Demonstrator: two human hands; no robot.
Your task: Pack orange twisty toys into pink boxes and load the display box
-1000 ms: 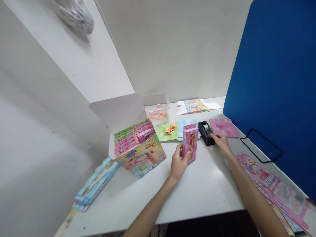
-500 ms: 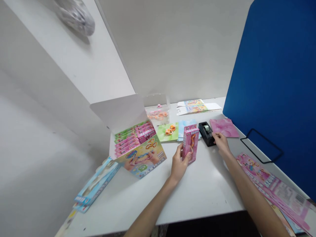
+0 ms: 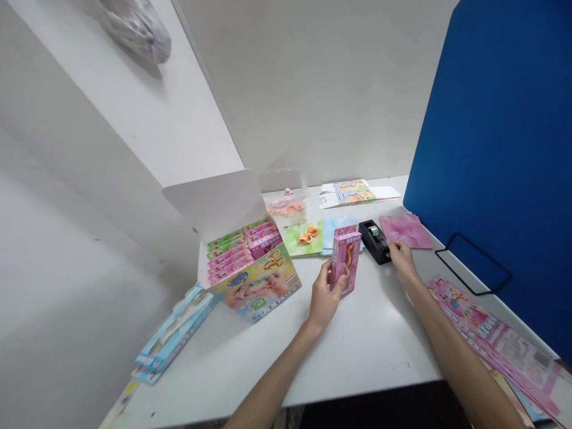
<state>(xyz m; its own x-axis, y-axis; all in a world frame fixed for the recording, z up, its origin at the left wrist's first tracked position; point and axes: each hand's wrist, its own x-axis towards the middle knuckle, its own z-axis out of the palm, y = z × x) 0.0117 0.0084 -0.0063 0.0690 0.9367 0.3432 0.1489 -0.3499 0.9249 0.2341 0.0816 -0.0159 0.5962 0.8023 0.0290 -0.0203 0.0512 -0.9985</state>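
**Left hand point(image 3: 325, 298) grips pink box point(image 3: 345, 265), right hand point(image 3: 401, 259) at the tape dispenser point(image 3: 375, 241)!**

The left fingers are wrapped firmly round the pink box, thumb across its front, and it's upright, window facing us! Over at the right hand, fingertips draw together by the dispenser's near end; whether they pinch any tape, I can't tell. Now read the clock from that pink box: black dispenser at two, pink cards point(image 3: 406, 231) just beyond it. Orange piece point(image 3: 307, 234) at ten, lying on a green card point(image 3: 292, 242). Nine o'clock, the open display box point(image 3: 263, 283), packed with pink and green packets point(image 3: 229, 262)! Blue boxes point(image 3: 176, 336) at eight, pink flat cartons point(image 3: 489, 333) at four, printed cartons point(image 3: 355, 193) at twelve.
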